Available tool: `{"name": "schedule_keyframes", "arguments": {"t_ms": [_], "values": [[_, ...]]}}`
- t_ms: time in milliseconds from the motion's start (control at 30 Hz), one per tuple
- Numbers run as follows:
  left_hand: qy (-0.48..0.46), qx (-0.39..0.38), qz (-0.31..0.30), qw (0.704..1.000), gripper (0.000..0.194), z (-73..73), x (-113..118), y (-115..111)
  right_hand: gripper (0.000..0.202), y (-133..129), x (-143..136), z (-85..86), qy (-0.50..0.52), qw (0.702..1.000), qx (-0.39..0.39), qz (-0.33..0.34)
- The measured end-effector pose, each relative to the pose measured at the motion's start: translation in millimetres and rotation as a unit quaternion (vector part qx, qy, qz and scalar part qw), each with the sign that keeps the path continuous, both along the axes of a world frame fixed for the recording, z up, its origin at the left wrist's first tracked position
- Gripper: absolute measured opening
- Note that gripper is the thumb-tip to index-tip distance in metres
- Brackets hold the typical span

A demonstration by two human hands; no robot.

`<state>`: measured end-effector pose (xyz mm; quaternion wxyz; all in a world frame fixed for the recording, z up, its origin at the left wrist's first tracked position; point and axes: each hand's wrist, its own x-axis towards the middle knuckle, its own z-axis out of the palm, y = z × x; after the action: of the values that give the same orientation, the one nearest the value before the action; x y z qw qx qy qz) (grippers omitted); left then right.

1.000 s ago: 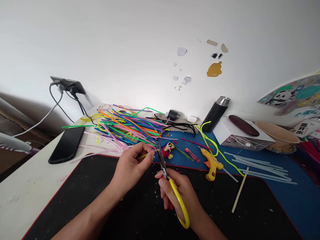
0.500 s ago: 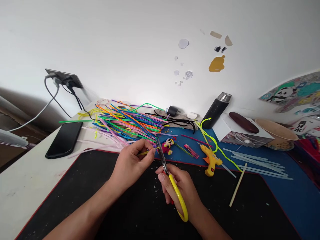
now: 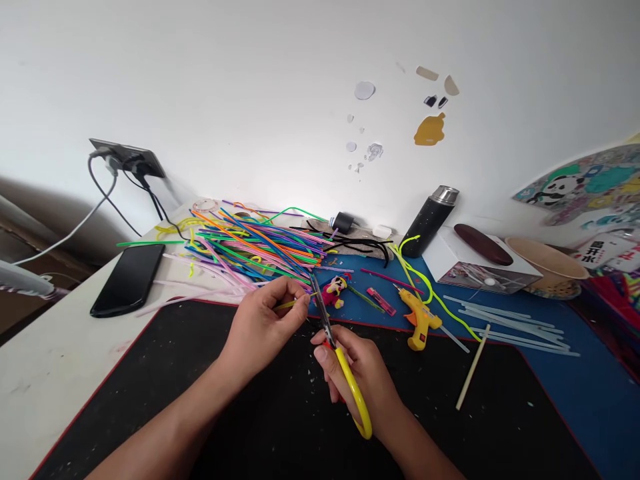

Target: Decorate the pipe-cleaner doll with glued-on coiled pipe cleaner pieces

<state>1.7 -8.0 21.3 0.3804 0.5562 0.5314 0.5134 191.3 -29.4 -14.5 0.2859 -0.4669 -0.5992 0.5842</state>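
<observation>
We note left hand pinching thin yellow strand, tip at scissors; right hand grips scissors above black mat. Step judged: trimming. Next move calls for steady strand; blade contact, we cannot quite confirm.

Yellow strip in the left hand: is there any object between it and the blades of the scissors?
Nothing visible stands between the yellow strip and the scissors' blades: its end sticks out from the left hand close to them. The toy figure lies beyond, not between.
</observation>
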Motion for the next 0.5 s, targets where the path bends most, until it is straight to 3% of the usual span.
{"name": "schedule_keyframes", "arguments": {"t_ms": [500], "values": [[0.003,-0.001,0.002,1.0,0.019,-1.2,-2.4,-1.5,0.05,1.0,-0.3,-0.3,0.001,1.0,0.026,0.002]]}}
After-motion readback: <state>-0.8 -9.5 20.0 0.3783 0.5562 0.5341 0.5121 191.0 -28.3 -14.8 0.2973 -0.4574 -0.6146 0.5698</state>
